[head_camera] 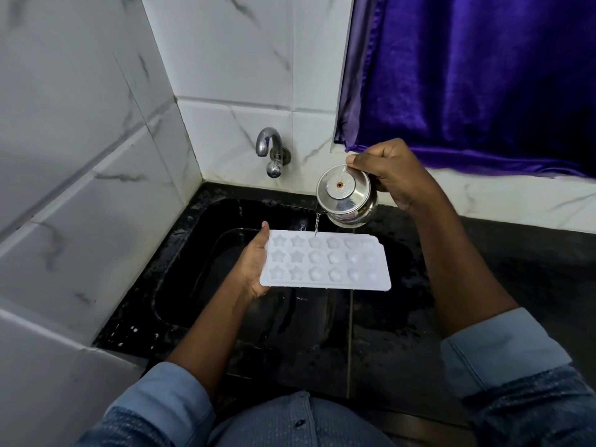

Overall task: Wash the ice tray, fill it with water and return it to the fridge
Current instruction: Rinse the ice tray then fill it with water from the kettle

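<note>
A white ice tray (325, 261) with star-shaped and round moulds is level above the black sink (193, 253). My left hand (254, 266) holds it by its left short edge, thumb along the rim. My right hand (390, 174) grips a small lidded steel kettle (345, 196) tilted to the left, thumb on the lid. A thin stream of water (317, 225) falls from its spout into a mould in the tray's far row.
A chrome tap (271, 150) juts from the marble-tiled wall behind the sink, no water running from it. A purple curtain (467, 75) hangs at the right above a white ledge. The black counter (516, 269) around the sink is wet.
</note>
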Demonstrator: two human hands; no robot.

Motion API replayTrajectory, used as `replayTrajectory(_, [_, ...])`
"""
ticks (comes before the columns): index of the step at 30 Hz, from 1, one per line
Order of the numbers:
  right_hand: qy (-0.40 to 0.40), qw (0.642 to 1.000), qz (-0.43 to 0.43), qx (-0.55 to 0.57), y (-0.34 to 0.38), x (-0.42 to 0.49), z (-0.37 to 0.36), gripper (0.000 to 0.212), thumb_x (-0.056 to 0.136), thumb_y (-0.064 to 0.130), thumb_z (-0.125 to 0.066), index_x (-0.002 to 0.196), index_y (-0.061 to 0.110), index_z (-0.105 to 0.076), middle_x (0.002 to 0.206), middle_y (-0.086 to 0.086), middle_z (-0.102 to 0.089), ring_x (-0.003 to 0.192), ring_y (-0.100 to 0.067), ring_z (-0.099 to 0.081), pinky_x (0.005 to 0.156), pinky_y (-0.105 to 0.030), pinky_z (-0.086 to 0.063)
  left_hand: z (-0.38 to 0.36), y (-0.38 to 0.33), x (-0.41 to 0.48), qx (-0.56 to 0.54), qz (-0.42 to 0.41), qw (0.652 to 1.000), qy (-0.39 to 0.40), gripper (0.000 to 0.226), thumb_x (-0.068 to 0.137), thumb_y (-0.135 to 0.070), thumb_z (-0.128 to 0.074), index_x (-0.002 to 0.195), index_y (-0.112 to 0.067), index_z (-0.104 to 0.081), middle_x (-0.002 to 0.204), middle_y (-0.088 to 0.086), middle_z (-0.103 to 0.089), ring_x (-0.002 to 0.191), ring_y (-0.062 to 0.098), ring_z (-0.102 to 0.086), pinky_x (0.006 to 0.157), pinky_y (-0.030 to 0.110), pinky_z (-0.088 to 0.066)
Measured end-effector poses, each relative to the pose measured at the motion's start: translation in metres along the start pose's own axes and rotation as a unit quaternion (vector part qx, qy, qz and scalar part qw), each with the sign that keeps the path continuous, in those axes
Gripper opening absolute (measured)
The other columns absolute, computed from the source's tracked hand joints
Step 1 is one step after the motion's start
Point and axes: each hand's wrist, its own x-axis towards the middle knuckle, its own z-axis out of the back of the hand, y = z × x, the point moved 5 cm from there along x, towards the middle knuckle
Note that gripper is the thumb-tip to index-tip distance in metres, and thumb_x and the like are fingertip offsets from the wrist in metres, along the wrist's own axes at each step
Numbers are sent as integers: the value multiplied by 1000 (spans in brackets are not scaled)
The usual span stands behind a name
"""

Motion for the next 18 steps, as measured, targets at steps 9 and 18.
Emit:
replayTrajectory(9, [-4,1000,21,15,3,0,4,49,92,22,-77,86,-23,-61,67,-15,-59,55,-14,-53,56,-22,-43,4,-1,-2,-19,0,1000,0,78,105,-69,-31,136,-6,-64,131,22,-71,111,38,-74,92,54,-53])
replayTrajectory(18, [-3,1000,-11,-1,0,-4,0,36,96,13,-73,60,8,-70,50,7,-59,45,-3,-49,49,-16,-39,2,-2,-6,-19,-1,1000,18,79,105,-70,-29,135,-6,-64,130,21,-72,110,38,-75,84,51,-61])
